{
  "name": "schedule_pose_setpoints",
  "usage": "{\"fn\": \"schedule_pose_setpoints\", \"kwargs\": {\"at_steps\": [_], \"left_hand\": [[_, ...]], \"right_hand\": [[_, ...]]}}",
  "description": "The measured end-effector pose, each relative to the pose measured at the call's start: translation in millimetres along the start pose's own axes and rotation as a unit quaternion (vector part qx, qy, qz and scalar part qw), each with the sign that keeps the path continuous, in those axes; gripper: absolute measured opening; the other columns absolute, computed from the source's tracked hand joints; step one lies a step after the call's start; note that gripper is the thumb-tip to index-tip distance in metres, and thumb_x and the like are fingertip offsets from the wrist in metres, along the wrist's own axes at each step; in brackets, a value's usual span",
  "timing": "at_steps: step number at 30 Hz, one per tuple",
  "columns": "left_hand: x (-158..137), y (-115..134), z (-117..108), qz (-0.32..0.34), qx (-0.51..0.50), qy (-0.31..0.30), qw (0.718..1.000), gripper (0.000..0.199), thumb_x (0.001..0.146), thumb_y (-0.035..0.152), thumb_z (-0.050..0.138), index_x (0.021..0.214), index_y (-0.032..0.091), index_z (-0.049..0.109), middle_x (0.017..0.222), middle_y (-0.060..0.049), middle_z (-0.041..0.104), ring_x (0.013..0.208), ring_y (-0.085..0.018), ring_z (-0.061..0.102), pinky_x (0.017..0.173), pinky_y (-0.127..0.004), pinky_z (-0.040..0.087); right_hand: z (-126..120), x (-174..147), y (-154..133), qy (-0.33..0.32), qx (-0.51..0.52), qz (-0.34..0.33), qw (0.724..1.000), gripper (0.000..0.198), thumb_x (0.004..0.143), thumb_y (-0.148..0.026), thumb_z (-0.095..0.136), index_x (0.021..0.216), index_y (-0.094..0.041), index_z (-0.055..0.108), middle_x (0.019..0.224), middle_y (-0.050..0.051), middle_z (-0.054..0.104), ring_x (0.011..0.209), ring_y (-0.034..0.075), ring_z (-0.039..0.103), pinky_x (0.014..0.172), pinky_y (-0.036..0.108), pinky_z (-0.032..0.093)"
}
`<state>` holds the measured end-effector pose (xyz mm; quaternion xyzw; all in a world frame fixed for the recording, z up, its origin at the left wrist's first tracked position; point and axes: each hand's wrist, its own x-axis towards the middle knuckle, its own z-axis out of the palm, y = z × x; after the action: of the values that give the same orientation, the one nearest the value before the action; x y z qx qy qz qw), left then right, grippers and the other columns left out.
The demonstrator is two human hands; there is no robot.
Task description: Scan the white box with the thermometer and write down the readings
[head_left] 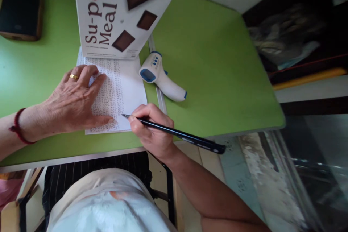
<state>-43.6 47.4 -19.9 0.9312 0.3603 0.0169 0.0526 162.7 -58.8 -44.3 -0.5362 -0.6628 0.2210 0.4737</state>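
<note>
A sheet of white paper with dense rows of handwriting lies on the green table. My left hand rests on the sheet with its fingers spread, a ring on one finger and a red cord at the wrist. Gripped in my right hand is a black pen, its tip at the last written row. The pen slants down to the right across the table's front edge. A white box printed "Su-per Meal" stands over the far end of the paper and hides that part.
Just right of the paper, a white and blue infrared thermometer lies on the green table, across a metal seam. A dark, rounded case-like object sits at the far left. Crumpled plastic bags fill a dark shelf beyond the right edge.
</note>
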Motion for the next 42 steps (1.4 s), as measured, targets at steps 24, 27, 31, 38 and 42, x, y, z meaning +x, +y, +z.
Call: {"fn": "schedule_pose_setpoints", "kwargs": {"at_steps": [24,27,31,38,42], "left_hand": [[0.1,-0.7,-3.5,-0.014,-0.100,0.004,0.995,0.081,0.074,0.064,0.073,0.138,0.020,0.050,0.151,-0.020,0.044,0.139,-0.052,0.039,0.117,-0.065,0.031],[0.3,-0.6,-3.7,-0.016,-0.098,0.001,0.995,0.082,0.074,0.063,0.074,0.140,0.019,0.049,0.151,-0.021,0.043,0.140,-0.052,0.039,0.117,-0.064,0.030],[-0.3,0.1,-4.1,-0.009,-0.063,-0.007,0.998,0.088,0.077,0.064,0.074,0.143,0.014,0.047,0.152,-0.025,0.042,0.140,-0.050,0.039,0.118,-0.062,0.031],[-0.4,-1.2,-3.5,-0.012,-0.075,0.000,0.997,0.086,0.076,0.063,0.075,0.143,0.017,0.048,0.151,-0.022,0.043,0.140,-0.050,0.040,0.119,-0.062,0.031],[0.2,-1.7,-3.7,-0.018,-0.085,-0.002,0.996,0.084,0.074,0.064,0.075,0.142,0.020,0.050,0.151,-0.020,0.044,0.140,-0.050,0.040,0.118,-0.062,0.031]], "right_hand": [[0.5,-2.2,1.7,0.008,-0.008,0.024,1.000,0.020,0.089,-0.025,0.064,0.075,-0.025,0.050,0.060,-0.006,0.057,0.052,0.010,0.051,0.051,0.024,0.044],[0.7,-1.7,0.9,0.004,-0.009,0.025,1.000,0.021,0.090,-0.025,0.064,0.075,-0.025,0.050,0.059,-0.006,0.057,0.052,0.010,0.052,0.050,0.024,0.044],[-0.3,-2.5,2.5,0.012,-0.005,0.012,1.000,0.020,0.090,-0.024,0.065,0.075,-0.024,0.051,0.060,-0.007,0.058,0.052,0.010,0.052,0.051,0.023,0.044],[-1.0,-3.9,4.5,0.019,-0.016,0.018,1.000,0.019,0.090,-0.026,0.065,0.076,-0.025,0.052,0.063,-0.005,0.060,0.053,0.010,0.053,0.052,0.024,0.046],[0.0,-3.3,3.9,0.011,-0.008,0.008,1.000,0.020,0.089,-0.023,0.064,0.076,-0.025,0.050,0.061,-0.007,0.058,0.052,0.010,0.052,0.050,0.023,0.044]]}}
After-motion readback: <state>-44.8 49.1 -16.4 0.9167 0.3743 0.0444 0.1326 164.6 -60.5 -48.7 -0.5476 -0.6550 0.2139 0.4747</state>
